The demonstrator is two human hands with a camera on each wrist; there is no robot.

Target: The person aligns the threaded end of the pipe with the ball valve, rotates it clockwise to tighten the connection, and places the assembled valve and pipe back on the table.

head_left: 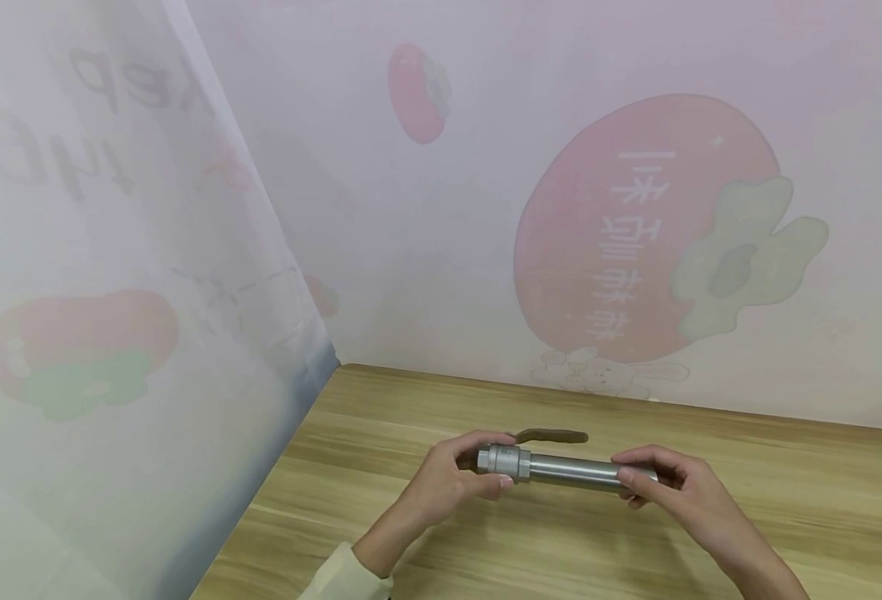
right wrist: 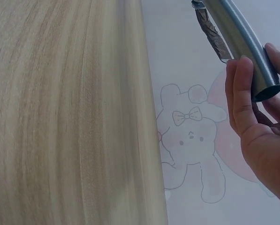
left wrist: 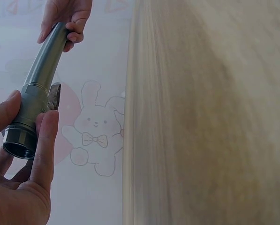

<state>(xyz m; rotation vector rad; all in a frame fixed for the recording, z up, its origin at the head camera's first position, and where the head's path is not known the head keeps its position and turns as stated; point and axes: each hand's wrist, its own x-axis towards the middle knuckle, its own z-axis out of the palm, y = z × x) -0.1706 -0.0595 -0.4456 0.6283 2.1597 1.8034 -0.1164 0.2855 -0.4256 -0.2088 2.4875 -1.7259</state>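
Observation:
A metal ball valve [head_left: 507, 461] with a brown-wrapped lever handle [head_left: 553, 436] is joined end to end with a straight steel pipe [head_left: 572, 471]. My left hand [head_left: 448, 475] grips the valve body, thumb on the near side and fingers on the far side. Around the pipe's free end, my right hand [head_left: 684, 487] holds with thumb and fingers. The valve's threaded open end [left wrist: 20, 145] faces the left wrist camera, and the pipe's hollow end [right wrist: 268, 93] shows in the right wrist view. Both pieces are held level over the table, with the lever along the far side.
The wood-grain table [head_left: 336, 467] lies below the hands. A pale curtain [head_left: 411, 250] with printed persimmons and a rabbit hangs behind its far edge, and another printed curtain [head_left: 111, 250] hangs along the left edge.

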